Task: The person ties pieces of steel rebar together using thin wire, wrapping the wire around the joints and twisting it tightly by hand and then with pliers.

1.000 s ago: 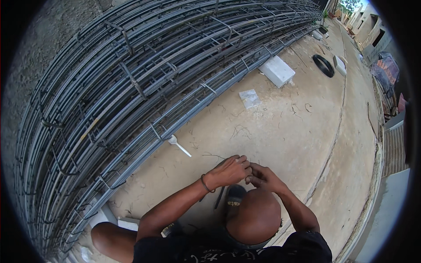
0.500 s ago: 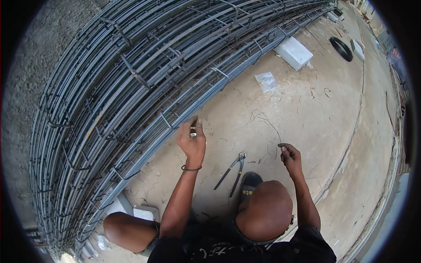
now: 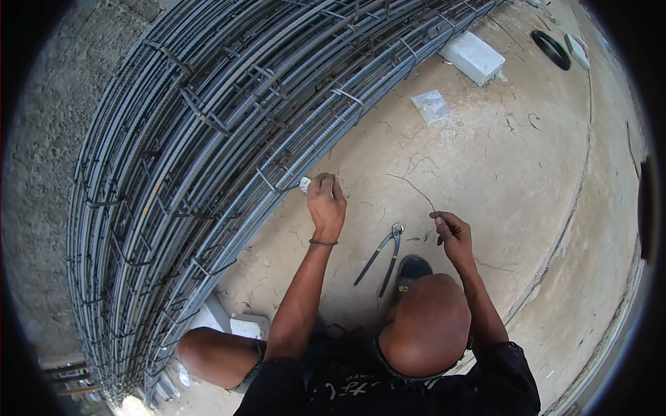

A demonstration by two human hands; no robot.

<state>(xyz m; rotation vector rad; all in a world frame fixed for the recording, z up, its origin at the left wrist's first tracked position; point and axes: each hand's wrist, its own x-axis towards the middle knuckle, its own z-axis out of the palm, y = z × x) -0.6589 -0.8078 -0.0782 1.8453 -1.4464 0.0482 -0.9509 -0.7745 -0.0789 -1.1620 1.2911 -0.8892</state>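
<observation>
Close in, pincers [image 3: 396,237] lie on the floor [image 3: 499,180] by a shoe [image 3: 413,266], head away from the person, handles spread back toward the body. Slightly beyond, the right hand [image 3: 455,236] pinches thin wire [image 3: 417,188] between its fingers, the wire's long axis slanting away and leftward. Farther out, the left hand's fingers curl at a white object [image 3: 305,184] beside the rebar stack [image 3: 201,114]; whether they grip it, I cannot tell. Holding the wire seems the step in hand; the next move likely calls for a steady pinch.
</observation>
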